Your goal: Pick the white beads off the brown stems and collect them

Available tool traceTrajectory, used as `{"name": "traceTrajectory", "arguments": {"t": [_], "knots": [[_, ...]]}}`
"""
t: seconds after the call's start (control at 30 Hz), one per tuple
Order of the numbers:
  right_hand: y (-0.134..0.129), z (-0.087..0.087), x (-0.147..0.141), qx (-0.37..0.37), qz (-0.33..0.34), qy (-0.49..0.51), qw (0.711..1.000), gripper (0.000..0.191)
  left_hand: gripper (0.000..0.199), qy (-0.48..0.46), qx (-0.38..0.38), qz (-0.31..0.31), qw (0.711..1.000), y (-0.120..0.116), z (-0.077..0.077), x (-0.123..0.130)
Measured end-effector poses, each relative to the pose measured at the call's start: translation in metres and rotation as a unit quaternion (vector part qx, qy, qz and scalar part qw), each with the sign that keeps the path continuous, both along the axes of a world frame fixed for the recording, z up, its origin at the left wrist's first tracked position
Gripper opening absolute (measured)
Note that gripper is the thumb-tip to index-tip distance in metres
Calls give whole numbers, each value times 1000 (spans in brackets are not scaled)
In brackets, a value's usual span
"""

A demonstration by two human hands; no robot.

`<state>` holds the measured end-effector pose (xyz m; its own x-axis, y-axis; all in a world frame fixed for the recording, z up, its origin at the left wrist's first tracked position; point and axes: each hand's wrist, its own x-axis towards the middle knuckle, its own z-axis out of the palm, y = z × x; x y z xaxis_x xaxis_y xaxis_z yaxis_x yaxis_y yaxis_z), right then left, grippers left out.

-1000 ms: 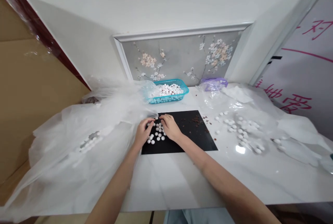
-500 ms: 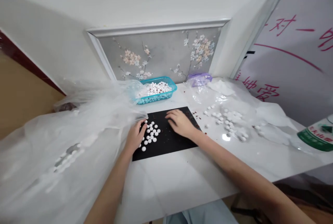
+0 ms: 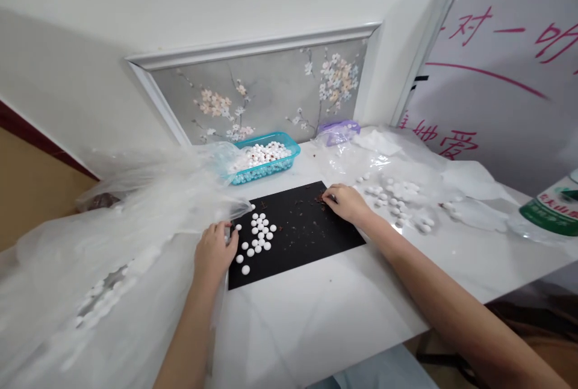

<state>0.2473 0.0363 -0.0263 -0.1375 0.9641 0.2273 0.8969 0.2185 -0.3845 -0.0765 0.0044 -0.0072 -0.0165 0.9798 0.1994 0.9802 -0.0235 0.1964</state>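
A black mat (image 3: 293,244) lies on the white table with a cluster of white balls (image 3: 261,233) on its left half. My left hand (image 3: 215,252) is at the mat's left edge, fingers curled and thumb close to the index finger, with the dark edge between them. Loose plastic film touches the area by its fingertips. At the mat's far right corner, my right hand (image 3: 345,201) has its fingertips pinched together on small reddish-brown bits (image 3: 320,199). More tiny flakes are scattered across the mat's middle.
Behind the mat stands a blue basket (image 3: 295,151) full of white balls with some reddish bits. A heap of clear plastic (image 3: 149,208) covers the left side. On the right are more white balls (image 3: 397,203), a purple container (image 3: 338,132) and a green-labelled bottle (image 3: 553,211).
My right hand has moved right, from the mat's middle to its far right corner, and its fingers have come together. My left hand has drawn back left, off the white balls. The view has shifted.
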Motion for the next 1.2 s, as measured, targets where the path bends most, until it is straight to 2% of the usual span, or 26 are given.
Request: {"name": "traceTrajectory", "arguments": {"t": [0.13, 0.3, 0.4, 0.53, 0.7, 0.97, 1.03, 1.1, 1.2], "knots": [[1, -1, 2, -6, -7, -3, 1000, 24, 32, -4, -46, 28, 999, -4, 7, 3], [1, -3, 4, -10, -15, -12, 1000, 22, 25, -3, -30, 0, 1000, -9, 20, -3], [1, -5, 4, -7, -21, -16, 1000, 20, 22, 21, -54, -19, 998, -11, 25, -8], [1, -9, 3, -3, -27, -17, 999, 19, 21, 45, -91, -14, 995, -10, 25, -15], [0, -8, 1, -5, -33, -15, 999, 19, 26, 49, -88, -32, 994, -7, 22, -23], [-1, 0, -9, -10, -45, -10, 999, 22, 32, -11, -69, -67, 995, 1, 18, -30], [0, 0, -11, -7, -54, -10, 998, 22, 33, -15, -70, -70, 995, 1, 24, -34], [1, 1, -14, -3, -64, -12, 998, 24, 36, -19, -56, -44, 997, 1, 33, -35], [2, 1, -18, 2, -74, -22, 997, 24, 40, -44, 7, -4, 999, 4, 53, -20]]}}
